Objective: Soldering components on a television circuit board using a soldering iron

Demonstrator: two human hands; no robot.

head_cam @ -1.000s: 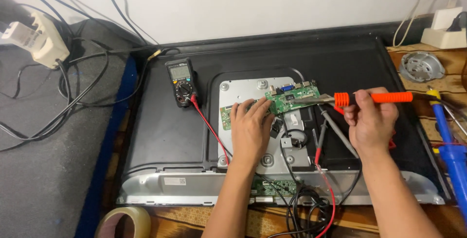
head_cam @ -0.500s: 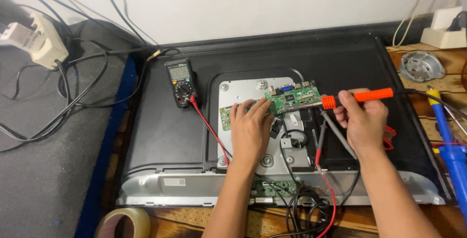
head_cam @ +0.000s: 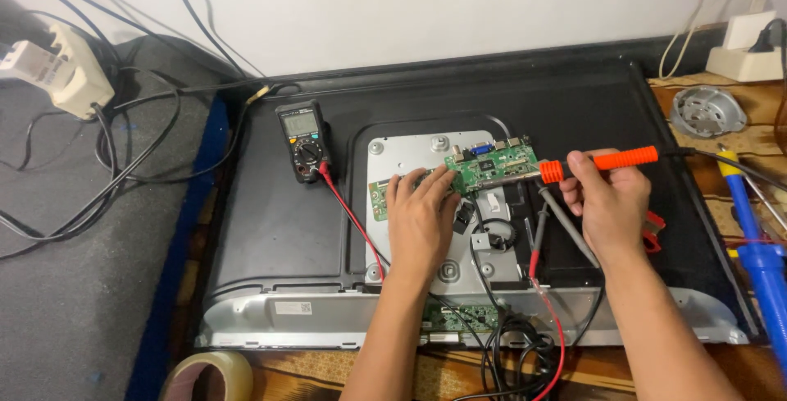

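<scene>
The person's right hand (head_cam: 611, 204) is clenched in a grip on the orange handle of a soldering iron (head_cam: 602, 161), which lies nearly level and points toward nine o'clock, its metal tip reaching onto the green circuit board (head_cam: 490, 165). The left hand (head_cam: 422, 221) lies flat and released, fingers spread and grasping nothing, with the fingertips (head_cam: 438, 178) touching the board's edge at its eight o'clock corner.

The circuit board sits at the twelve o'clock end of a silver metal plate (head_cam: 402, 148) fixed to the black back panel of a flat screen (head_cam: 279, 221), which lies face down on the table (head_cam: 459, 372). At nine o'clock from the board, well apart from it, a black multimeter (head_cam: 301, 140) rests on the panel; its red lead (head_cam: 348, 212) runs toward five o'clock, passing under the left wrist. Two probes (head_cam: 566, 225) lie just beside the right hand on its nine o'clock side.

At three o'clock, on the table's edge, lies a blue tool (head_cam: 758, 249), and above it a round metal part (head_cam: 707, 111). A white power adapter (head_cam: 59, 73) with black cables sits far off at ten o'clock. A roll of tape (head_cam: 209, 376) rests at seven o'clock.
</scene>
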